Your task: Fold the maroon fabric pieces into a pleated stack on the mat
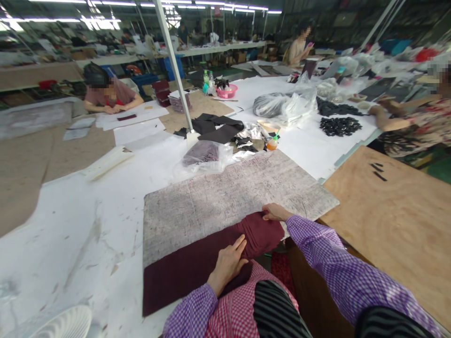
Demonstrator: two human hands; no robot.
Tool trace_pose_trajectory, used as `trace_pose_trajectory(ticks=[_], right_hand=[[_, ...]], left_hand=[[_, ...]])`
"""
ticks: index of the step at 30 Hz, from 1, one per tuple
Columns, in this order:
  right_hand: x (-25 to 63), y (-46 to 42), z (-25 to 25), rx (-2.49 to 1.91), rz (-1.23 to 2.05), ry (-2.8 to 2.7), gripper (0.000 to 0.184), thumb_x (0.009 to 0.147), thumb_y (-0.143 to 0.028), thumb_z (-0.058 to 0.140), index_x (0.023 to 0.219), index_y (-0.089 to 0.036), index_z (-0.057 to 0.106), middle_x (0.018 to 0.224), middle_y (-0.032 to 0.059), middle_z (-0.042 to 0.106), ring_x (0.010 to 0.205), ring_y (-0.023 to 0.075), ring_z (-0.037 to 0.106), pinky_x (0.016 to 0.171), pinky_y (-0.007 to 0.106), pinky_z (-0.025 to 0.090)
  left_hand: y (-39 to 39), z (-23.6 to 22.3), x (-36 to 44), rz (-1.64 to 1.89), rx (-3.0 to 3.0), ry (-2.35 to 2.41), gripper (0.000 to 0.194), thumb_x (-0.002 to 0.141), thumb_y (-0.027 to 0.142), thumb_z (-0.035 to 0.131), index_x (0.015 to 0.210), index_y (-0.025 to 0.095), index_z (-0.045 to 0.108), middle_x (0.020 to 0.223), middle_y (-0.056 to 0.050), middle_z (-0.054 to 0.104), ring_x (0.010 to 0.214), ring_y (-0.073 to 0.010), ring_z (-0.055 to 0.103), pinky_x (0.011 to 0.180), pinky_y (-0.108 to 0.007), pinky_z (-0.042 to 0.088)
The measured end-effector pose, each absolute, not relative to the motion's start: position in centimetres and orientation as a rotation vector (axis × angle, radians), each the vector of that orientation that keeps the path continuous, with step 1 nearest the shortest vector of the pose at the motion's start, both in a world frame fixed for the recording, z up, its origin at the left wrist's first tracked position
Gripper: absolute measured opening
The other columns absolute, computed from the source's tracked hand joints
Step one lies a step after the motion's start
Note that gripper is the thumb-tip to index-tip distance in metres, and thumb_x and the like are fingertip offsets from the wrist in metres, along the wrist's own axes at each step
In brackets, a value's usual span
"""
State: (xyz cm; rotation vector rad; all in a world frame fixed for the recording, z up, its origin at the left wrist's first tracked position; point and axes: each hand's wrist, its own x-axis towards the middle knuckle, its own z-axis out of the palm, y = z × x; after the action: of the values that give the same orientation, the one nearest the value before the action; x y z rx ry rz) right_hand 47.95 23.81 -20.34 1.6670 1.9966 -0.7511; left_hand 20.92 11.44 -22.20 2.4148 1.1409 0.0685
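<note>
A long dark maroon fabric strip (186, 267) lies along the near edge of a worn grey board (197, 211). On its right end rests a fanned stack of maroon fabric pieces (262, 234). My left hand (229, 263) lies on the maroon material at the stack's left side, fingers stretched out and thumb apart. At the stack's far right corner, my right hand (276, 212) has its fingers closed on the edge of the pieces. Its fingertips are partly hidden by the cloth.
Behind the board stand a plastic bag (207, 155), dark scraps (221, 129), a small orange bottle (272, 142) and a metal post (174, 65). A wooden board (394, 206) adjoins on the right; a white fan-like object (63, 323) is at lower left. Other people sit around the tables.
</note>
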Motion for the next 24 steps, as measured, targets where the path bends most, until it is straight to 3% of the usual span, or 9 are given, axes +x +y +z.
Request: trace_pose_trajectory(ticks=[24], right_hand=[[47.87,23.74,-20.16,1.682,-0.759,1.959,0.029,0.088,-0.032,0.055,0.112,-0.016,0.055,0.113,0.0071,0.058,0.098,0.0205,0.058,0.083,0.042,0.049]], left_hand=[[11.37,-22.44,21.24,0.015,2.392,1.208,0.071,0.083,0.036,0.052,0.143,0.02,0.018,0.149,-0.008,0.029,0.105,-0.0206,0.059,0.087,-0.031,0.05]])
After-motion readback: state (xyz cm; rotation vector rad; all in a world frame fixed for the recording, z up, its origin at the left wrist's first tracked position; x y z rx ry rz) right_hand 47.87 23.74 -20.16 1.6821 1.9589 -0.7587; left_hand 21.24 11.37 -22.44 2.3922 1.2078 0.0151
